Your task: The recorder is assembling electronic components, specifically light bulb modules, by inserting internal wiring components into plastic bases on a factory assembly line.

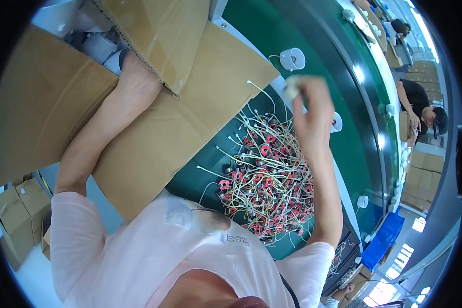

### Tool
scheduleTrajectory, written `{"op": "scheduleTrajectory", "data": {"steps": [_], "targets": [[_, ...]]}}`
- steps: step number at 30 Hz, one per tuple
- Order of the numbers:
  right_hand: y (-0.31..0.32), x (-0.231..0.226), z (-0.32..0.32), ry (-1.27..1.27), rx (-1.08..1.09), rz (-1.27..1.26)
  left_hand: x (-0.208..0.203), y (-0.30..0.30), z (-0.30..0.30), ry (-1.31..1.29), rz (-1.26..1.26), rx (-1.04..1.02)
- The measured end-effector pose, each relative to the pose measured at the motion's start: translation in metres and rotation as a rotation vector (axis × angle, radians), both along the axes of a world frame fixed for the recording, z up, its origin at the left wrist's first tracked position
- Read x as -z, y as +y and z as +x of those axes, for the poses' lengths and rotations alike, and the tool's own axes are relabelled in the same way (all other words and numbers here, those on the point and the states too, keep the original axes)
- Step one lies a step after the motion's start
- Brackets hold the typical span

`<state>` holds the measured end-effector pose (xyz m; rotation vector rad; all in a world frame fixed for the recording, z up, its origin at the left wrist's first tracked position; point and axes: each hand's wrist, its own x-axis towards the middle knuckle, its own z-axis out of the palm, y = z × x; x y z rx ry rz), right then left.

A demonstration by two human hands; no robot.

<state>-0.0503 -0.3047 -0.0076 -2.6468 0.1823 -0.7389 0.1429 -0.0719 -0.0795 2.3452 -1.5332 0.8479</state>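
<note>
My left hand (137,73) reaches into an open cardboard box (46,97) at the upper left. Its fingers are hidden behind a raised flap, close to several white cylindrical parts (98,47). Over the near edge of the green conveyor, my right hand (313,100) is smeared by motion, its thumb and fingers closed around a small whitish piece (292,88). Below it lies a heap of red and black wired parts (267,174) with pale leads. A white cup-shaped housing (292,59) with a wire stands on the belt just beyond that hand.
The green conveyor belt (318,31) curves along the right, carrying more white housings (362,201). A co-worker (421,110) sits across it. A blue bin (385,241) stands at the lower right, stacked cartons (23,210) at the lower left.
</note>
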Motion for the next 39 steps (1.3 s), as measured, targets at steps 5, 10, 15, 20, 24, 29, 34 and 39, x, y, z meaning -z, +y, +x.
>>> {"op": "scheduleTrajectory", "data": {"steps": [5,10,15,20,24,29,34,39], "targets": [[0.052,0.001,-0.039,0.478,-0.292,-0.072,-0.078,0.023,-0.041,0.307,0.294,-0.052],[0.055,0.015,-0.031,0.507,-0.24,-0.211,-0.08,0.037,-0.059,0.526,-0.04,0.12],[0.056,-0.015,-0.034,0.501,-0.213,0.125,-0.084,0.047,-0.063,0.789,0.113,0.223],[0.027,-0.027,-0.063,0.371,0.023,0.842,-0.093,0.046,-0.063,1.075,0.287,0.255],[0.001,-0.017,-0.071,0.377,0.08,1.059,-0.096,0.041,-0.058,1.144,0.339,0.266],[-0.075,0.011,-0.077,0.084,0.145,1.442,-0.095,0.038,-0.058,1.163,0.298,0.269],[-0.101,0.041,-0.059,0.107,0.238,1.526,-0.095,0.037,-0.057,1.167,0.316,0.285],[-0.084,0.027,-0.042,0.05,0.221,1.353,-0.096,0.037,-0.052,1.194,0.36,0.314]]}}
